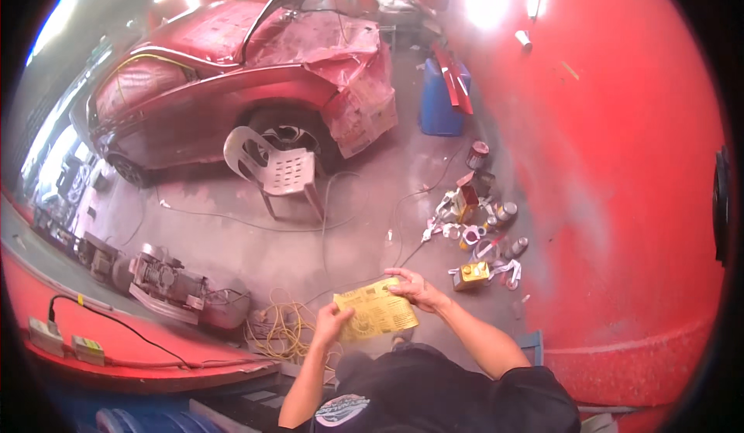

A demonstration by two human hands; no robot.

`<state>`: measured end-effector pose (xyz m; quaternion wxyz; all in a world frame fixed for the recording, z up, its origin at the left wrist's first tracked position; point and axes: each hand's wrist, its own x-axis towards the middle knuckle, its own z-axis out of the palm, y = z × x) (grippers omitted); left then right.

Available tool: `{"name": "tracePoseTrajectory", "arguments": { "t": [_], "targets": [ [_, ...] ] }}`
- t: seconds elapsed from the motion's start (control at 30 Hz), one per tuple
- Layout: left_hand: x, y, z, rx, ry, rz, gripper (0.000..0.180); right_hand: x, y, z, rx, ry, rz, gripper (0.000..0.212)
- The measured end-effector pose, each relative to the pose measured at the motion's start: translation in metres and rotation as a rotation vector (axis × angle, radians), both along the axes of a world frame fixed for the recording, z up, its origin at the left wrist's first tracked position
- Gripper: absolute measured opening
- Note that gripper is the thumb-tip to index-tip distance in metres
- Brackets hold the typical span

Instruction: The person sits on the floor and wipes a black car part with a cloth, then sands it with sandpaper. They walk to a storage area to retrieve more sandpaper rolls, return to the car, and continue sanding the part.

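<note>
Sheet [377, 313], yellow, bottom middle of frame: left hand [332, 324] and right hand [415, 290] both pretty much closed, just pinching its edges.

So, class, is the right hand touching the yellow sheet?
Touching. The head view shows the right hand gripping the yellow sheet by its upper right corner, thumb over its face.

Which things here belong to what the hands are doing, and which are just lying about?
In use:
- yellow printed sheet, held between left hand and right hand

Apparently just about, touched by neither hand:
- plastic chair
- blue container
- square yellow-topped can
- compressor
</note>
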<state>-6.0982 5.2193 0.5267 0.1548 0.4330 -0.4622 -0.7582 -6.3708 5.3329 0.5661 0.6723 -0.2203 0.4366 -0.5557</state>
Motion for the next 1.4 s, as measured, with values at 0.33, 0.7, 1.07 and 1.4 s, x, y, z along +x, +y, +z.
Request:
{"name": "tracePoseTrajectory", "arguments": {
  "t": [0.33, 0.7, 1.07, 1.4],
  "targets": [
    [-0.039, -0.107, -0.026, -0.218, -0.065, 0.127, 0.025, -0.052, -0.065, -0.011, 0.106, -0.013, -0.034, 0.061],
    [-0.078, -0.271, -0.032, -0.313, -0.062, 0.003, 0.025, -0.067, -0.182, -0.015, 0.171, 0.504, -0.162, 0.030],
    [-0.099, -0.295, -0.013, -0.409, 0.010, -0.159, 0.022, -0.063, -0.261, -0.008, 0.124, 1.455, -0.462, 0.027],
    [-0.174, -0.296, 0.028, -0.414, 0.051, 0.037, 0.018, -0.059, -0.318, 0.008, -0.426, 1.253, -0.111, 0.040]
  ]
}}
